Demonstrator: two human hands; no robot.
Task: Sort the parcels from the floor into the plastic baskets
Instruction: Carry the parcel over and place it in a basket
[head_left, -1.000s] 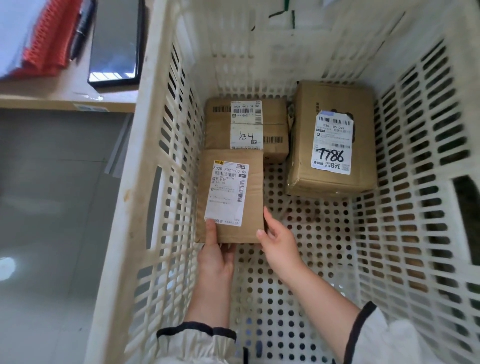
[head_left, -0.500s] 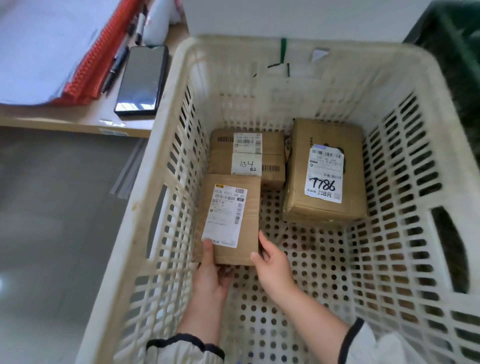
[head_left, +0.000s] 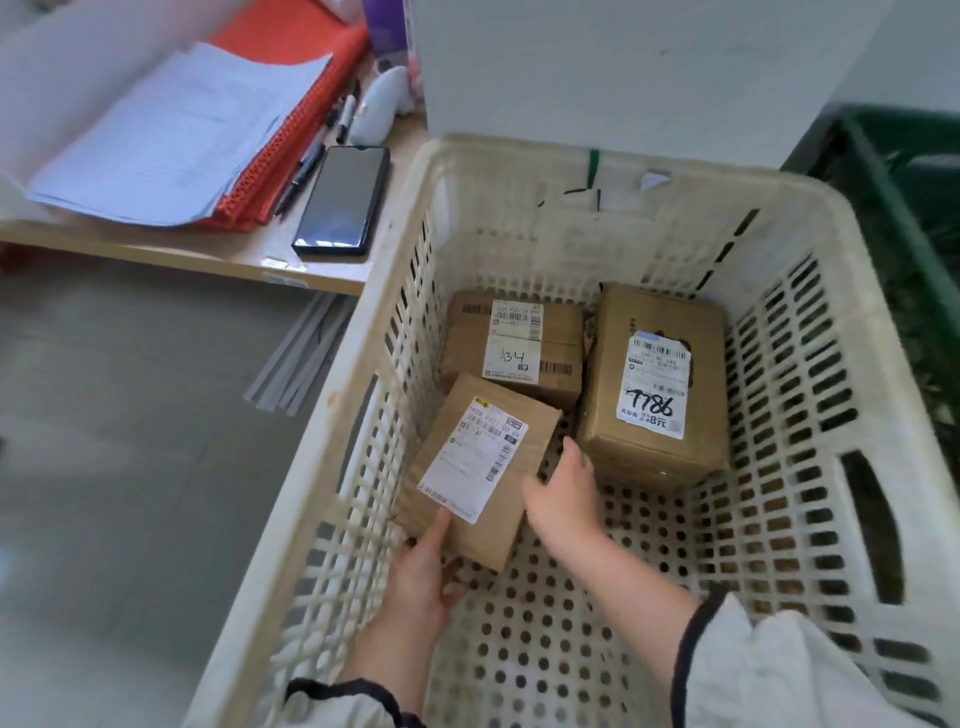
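A cream plastic basket (head_left: 363, 358) with perforated walls fills most of the head view. Inside it lie three brown cardboard parcels. One marked A34 (head_left: 561, 332) sits at the back left. A taller one marked 7786 (head_left: 608, 415) stands at the back right. A small labelled parcel (head_left: 519, 499) lies tilted against the left wall. My left hand (head_left: 423, 571) grips its near end, thumb on the label. My right hand (head_left: 563, 491) presses flat against its right side.
A wooden desk (head_left: 218, 257) to the left carries a black phone (head_left: 343, 200), pens, papers and an orange notebook (head_left: 291, 130). A dark green basket (head_left: 893, 208) stands at the right. Grey floor (head_left: 130, 467) lies to the left.
The small parcel has turned clockwise and tilted, its near end shifted right. Both hands moved with it. The view has drawn back, showing more of the desk and basket rim.
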